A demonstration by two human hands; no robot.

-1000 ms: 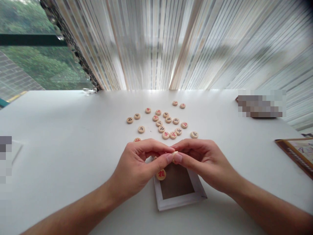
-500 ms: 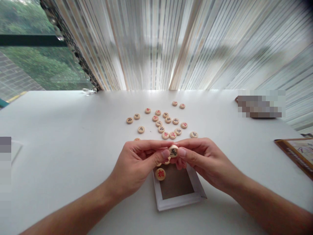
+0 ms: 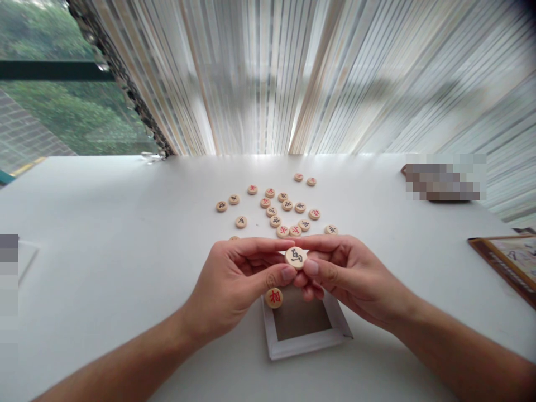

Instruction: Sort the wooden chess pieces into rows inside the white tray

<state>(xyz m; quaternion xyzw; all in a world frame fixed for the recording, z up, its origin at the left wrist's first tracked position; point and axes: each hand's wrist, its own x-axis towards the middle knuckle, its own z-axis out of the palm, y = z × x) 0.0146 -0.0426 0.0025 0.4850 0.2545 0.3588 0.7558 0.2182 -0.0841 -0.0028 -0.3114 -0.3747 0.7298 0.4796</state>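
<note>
A round wooden Chinese chess piece (image 3: pixel 296 258) with a black character is pinched between my two hands, its face turned toward me. My left hand (image 3: pixel 240 273) grips its left side with thumb and fingertips. On the other side, my right hand (image 3: pixel 349 273) holds it the same way, thumb against the lower right edge. Below them lies a shallow white cardboard box (image 3: pixel 307 341) with a brown bottom. A chess piece with a red character (image 3: pixel 274 298) rests in the box's left side. The far part of the box is hidden behind my hands.
Several chess pieces with red or black characters lie scattered on the white table (image 3: pixel 125 251) beyond my hands. At the right edge is a brown-bordered printed item (image 3: pixel 508 265). A blurred-out object (image 3: pixel 441 181) sits at the back right, before the striped curtain (image 3: pixel 259 78).
The held piece has tilted so its face shows more fully. My left thumb has slid slightly down and right along its edge. Both hands keep hold of it.
</note>
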